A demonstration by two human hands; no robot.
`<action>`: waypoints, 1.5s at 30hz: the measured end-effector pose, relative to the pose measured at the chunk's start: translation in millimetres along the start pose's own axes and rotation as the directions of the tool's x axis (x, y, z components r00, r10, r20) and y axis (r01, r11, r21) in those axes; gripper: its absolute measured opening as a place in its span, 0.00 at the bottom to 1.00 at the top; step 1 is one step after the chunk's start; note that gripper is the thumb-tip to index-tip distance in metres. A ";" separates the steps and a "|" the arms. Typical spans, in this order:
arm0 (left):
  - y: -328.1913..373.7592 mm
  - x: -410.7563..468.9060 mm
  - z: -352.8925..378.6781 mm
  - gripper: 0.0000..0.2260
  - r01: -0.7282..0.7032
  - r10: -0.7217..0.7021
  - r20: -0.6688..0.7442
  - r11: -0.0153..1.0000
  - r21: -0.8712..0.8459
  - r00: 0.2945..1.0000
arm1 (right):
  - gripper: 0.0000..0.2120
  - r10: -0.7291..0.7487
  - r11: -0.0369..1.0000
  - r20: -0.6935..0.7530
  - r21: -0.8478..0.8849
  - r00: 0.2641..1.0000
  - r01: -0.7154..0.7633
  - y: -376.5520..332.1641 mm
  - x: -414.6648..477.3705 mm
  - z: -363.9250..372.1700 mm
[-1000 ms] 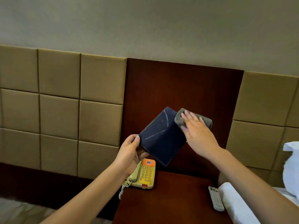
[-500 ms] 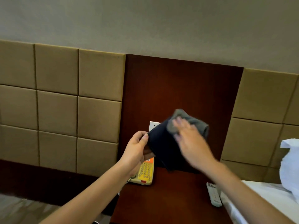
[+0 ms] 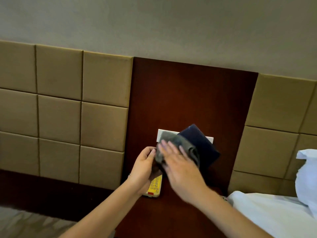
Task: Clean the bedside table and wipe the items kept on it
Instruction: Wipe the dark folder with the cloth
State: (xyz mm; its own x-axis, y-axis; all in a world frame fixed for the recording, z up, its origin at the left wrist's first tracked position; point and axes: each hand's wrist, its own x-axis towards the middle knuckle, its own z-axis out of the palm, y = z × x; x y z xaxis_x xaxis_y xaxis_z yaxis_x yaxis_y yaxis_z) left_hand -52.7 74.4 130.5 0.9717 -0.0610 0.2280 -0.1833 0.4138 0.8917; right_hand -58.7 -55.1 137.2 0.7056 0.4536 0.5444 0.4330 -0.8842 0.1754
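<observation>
The left hand (image 3: 144, 167) grips the dark folder's (image 3: 202, 145) lower-left edge while the right hand (image 3: 180, 167), fingers straight, presses a grey cloth (image 3: 173, 140) on it, above the table (image 3: 171, 212).

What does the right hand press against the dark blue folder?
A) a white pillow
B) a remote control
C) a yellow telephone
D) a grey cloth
D: the right hand lies flat on the grey cloth, over the dark blue folder that the left hand holds.
</observation>
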 end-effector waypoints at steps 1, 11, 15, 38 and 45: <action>0.3 -0.8 -2.3 0.10 -0.002 0.002 0.012 1.000 0.012 1.000 | 0.26 0.034 0.999 -0.014 0.024 0.999 -0.034 17.1 9.0 -5.3; -3.9 -2.8 0.9 0.11 0.037 -0.039 -0.056 0.999 -0.033 0.998 | 0.24 0.185 0.975 0.112 0.107 0.976 -0.197 17.9 14.3 -16.2; -10.8 -3.7 0.6 0.12 0.050 -0.064 -0.128 0.992 -0.112 0.990 | 0.28 -0.021 0.996 0.083 0.090 0.996 0.014 -31.7 4.2 2.6; -12.5 2.7 -12.1 0.10 0.178 -0.199 -0.203 0.977 -0.118 0.959 | 0.26 0.027 0.968 0.267 0.234 0.963 -0.092 -9.6 8.0 -13.9; 3.3 12.5 -30.2 0.14 0.177 -0.202 -0.303 0.978 -0.107 0.931 | 0.32 0.623 0.633 0.102 0.516 0.775 -0.577 69.3 2.2 -17.8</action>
State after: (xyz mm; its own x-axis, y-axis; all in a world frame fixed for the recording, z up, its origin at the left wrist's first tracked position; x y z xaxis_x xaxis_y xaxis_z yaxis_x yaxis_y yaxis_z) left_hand -36.6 102.4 124.5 0.9871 0.1351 -0.0862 0.0089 0.4910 0.8711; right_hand -37.1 -117.4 165.1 0.8740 -0.1882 0.4481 0.1568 -0.7635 -0.6265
